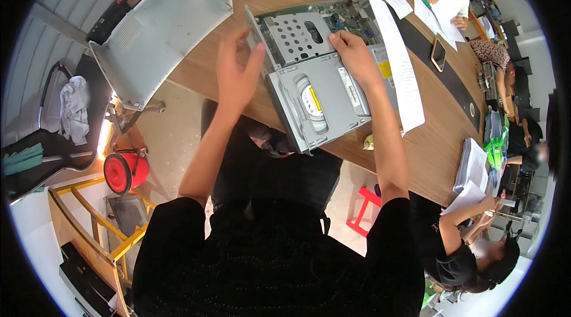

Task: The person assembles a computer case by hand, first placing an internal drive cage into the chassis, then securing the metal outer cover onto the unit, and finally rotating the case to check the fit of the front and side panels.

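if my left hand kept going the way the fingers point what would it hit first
Most likely the perforated metal drive cage of the open computer chassis. The left hand points up and slightly right, its fingers already at the cage's left edge, though depth is unclear from this overhead view.

The left hand (237,73) covers the left edge of the opened computer case (324,73), so whether its fingers grip anything there cannot be told. The right hand (357,55) hides part of the drive cage beneath its palm. At the upper left, the removed grey cover panel (160,31) runs into the dark fisheye rim, and the seated person at lower right (476,251) is blurred.
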Demonstrator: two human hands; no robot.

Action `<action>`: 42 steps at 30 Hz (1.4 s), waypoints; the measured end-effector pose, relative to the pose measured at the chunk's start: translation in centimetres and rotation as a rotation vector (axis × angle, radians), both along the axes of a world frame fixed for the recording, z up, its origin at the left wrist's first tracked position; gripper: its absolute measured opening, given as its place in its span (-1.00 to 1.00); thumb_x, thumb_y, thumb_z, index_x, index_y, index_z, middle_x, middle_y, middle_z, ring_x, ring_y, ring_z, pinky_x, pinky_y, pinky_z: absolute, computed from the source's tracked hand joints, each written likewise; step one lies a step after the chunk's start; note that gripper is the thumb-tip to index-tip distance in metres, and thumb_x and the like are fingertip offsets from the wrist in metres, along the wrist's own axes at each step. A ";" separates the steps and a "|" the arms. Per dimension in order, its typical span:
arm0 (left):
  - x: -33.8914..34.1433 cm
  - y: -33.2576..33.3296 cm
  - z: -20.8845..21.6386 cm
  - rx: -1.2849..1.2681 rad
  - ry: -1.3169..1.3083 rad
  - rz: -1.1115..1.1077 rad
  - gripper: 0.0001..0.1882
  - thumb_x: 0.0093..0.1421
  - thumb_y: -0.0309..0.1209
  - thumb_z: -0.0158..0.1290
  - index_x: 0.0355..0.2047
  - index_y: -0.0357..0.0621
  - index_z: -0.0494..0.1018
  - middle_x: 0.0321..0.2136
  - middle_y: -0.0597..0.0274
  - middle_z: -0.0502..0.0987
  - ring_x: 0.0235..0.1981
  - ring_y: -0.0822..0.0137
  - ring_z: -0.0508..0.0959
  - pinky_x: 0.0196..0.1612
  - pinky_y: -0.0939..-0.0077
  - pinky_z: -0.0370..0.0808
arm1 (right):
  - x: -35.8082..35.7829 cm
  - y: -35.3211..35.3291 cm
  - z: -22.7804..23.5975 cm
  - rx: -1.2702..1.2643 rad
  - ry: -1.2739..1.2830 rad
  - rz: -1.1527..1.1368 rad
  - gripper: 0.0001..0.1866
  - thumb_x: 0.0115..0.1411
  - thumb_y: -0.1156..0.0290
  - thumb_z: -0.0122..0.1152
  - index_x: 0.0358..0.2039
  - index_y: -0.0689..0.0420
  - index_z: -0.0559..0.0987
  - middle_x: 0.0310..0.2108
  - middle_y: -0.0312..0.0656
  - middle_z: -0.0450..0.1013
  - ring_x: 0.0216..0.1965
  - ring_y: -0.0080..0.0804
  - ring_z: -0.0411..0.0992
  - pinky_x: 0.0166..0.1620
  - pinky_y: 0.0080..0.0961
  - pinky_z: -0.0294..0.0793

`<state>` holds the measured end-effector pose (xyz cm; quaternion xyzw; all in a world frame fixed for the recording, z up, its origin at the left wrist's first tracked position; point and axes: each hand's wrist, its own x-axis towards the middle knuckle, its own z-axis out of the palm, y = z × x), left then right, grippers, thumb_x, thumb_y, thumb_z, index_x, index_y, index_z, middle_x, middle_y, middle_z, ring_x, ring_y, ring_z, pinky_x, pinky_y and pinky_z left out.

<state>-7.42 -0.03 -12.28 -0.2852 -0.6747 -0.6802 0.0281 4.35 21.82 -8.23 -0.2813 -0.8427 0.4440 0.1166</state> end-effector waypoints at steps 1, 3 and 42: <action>-0.8 0.2 1.2 -0.085 0.131 -0.014 -0.58 0.17 -0.32 0.14 -0.02 -0.29 0.40 -0.13 -0.05 0.46 -0.10 0.16 0.48 -0.02 0.37 0.40 | -0.1 -0.2 0.1 0.032 -0.024 0.002 -0.65 0.32 0.18 0.05 -0.46 0.22 0.46 -0.59 -0.32 0.31 -0.50 -0.57 0.21 -0.38 -0.55 0.23; -2.2 1.1 2.3 -0.169 0.270 -0.025 -0.54 0.15 -0.30 0.15 0.00 -0.28 0.38 -0.08 -0.08 0.44 -0.04 0.09 0.45 0.03 0.31 0.37 | 0.0 -0.1 -0.1 0.041 0.008 0.001 -0.64 0.31 0.17 0.05 -0.47 0.22 0.46 -0.59 -0.32 0.30 -0.51 -0.57 0.20 -0.38 -0.55 0.22; -3.4 3.6 6.7 -1.198 0.774 -0.350 -0.22 0.23 0.10 -0.06 0.25 -0.27 0.18 0.25 -0.08 0.21 0.36 0.01 0.05 0.30 -0.28 -0.15 | -0.7 2.7 0.1 -0.075 -0.095 0.184 -0.59 0.20 0.18 0.17 -0.28 0.37 0.58 -0.41 -0.12 0.54 -0.40 -0.45 0.45 -0.30 -0.51 0.40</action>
